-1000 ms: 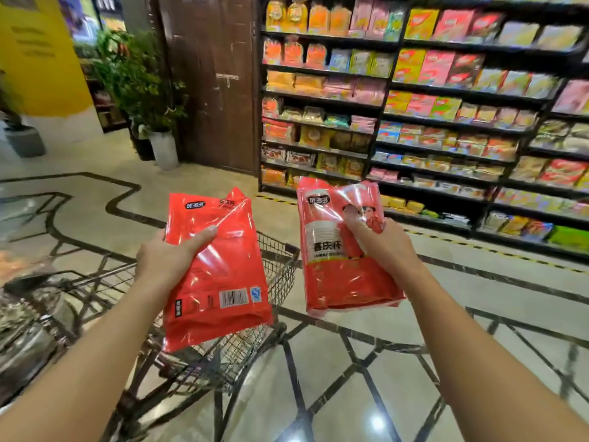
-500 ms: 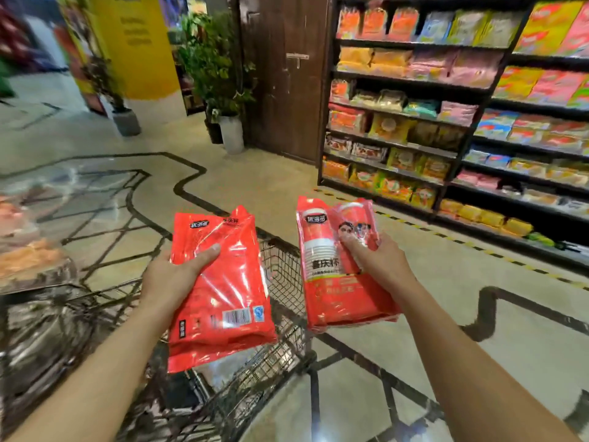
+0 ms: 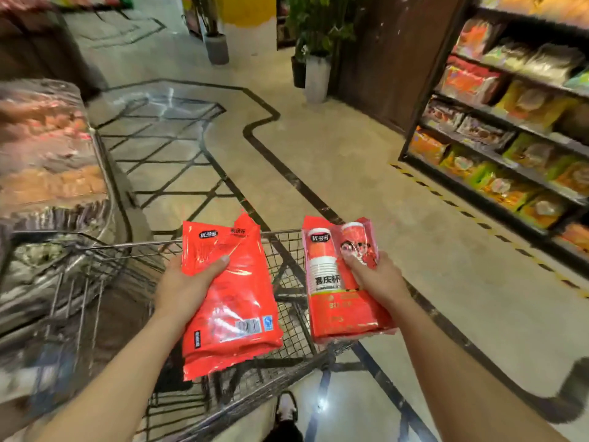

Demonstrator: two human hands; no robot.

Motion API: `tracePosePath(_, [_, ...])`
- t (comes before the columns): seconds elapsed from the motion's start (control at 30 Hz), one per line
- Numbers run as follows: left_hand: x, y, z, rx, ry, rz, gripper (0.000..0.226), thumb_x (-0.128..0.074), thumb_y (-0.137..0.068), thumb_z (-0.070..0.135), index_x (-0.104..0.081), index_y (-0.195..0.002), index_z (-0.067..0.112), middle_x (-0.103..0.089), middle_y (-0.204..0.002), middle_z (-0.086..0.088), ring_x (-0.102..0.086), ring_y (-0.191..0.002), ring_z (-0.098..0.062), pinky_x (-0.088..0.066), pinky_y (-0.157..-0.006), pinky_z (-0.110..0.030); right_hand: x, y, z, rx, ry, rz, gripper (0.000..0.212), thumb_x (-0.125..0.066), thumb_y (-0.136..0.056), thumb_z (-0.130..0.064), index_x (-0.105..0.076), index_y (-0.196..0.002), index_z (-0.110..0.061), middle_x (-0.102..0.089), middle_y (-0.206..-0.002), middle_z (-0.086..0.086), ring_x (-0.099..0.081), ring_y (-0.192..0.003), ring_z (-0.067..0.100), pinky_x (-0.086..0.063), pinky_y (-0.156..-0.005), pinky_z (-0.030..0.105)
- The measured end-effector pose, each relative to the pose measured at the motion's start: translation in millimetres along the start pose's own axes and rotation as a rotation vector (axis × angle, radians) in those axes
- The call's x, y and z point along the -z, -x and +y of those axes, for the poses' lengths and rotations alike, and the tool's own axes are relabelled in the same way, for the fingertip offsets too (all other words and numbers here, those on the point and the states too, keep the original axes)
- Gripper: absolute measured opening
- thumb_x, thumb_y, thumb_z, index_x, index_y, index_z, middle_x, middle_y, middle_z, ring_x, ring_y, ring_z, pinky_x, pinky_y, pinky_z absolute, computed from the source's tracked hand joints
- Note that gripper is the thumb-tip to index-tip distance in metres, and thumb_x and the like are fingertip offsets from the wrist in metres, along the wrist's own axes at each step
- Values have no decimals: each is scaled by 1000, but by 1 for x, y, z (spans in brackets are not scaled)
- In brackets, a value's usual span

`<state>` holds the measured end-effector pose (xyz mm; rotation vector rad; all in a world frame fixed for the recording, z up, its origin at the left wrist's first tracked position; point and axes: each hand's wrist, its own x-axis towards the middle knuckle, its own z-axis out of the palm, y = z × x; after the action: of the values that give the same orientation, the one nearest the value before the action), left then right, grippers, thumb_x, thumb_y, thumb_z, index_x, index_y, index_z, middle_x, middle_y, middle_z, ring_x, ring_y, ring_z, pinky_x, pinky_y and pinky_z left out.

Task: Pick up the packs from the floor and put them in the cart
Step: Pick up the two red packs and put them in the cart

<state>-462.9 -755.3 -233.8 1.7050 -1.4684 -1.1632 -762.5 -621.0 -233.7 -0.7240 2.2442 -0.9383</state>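
L hand (image 3: 183, 287) fingers clamp red pack (image 3: 229, 301); R hand (image 3: 377, 279) likewise, cup pack (image 3: 338, 282); cart (image 3: 287, 250) blurred.

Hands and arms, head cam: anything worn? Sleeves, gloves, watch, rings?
Nothing worn that shows. The left hand and right hand are both bare, no gloves, and no rings are visible on the fingers. Both forearms are bare to the frame edge, with no sleeve cuff, watch or wristband in view. Short, plain nails. Any sleeve further up is out of frame.
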Motion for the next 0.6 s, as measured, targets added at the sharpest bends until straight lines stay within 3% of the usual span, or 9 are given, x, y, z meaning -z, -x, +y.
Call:
tracePosePath(0.1, [-35,-36,-20,64,-11,17,55,-85,-69,60,-72,-110,26,-76,-98,4,-69,-94,-23,-50,-86,-37,-24,-51,18,-18,54,-7,89,-59,-65,-97,-64,-118,-26,-75,-112,1,-73,-105,27,-56,-99,49])
tracePosePath(0.23, [-87,-76,-42,155,-36,-6,65,-84,-72,57,-61,-124,25,-72,-96,7,-69,-96,-24,-50,-88,-37,-52,-104,29,-81,129,-35,74,-69,-86,-71,-55,-135,-17,-71,-127,12,-68,-117,35,-53,-102,47])
tracePosePath(0.37, [-147,-109,-74,197,-138,-18,108,-67,-50,93,-48,-137,31,-74,-113,-4,-71,-103,-33,-55,-94,-50,-89,-150,44,-61,190,-67,69,-66,-88,-69,-55,-132,-17,-70,-125,10,-68,-116,34,-51,-94,42])
tracePosePath(0.5, [-195,-121,-87,316,-227,2,97,-80,-73,63,-35,-150,24,-67,-127,-15,-65,-114,-42,-49,-93,-48,-127,-184,62,-70,242,-109,75,-68,-85,-72,-54,-136,-19,-68,-131,10,-66,-121,34,-52,-98,43])
tracePosePath(0.6, [-230,-132,-104,364,-320,36,95,-77,-76,61,-32,-151,24,-68,-123,-16,-66,-110,-42,-51,-91,-50,-156,-207,80,-58,330,-149,89,-64,-85,-77,-45,-148,-17,-61,-142,14,-64,-126,37,-52,-102,48])
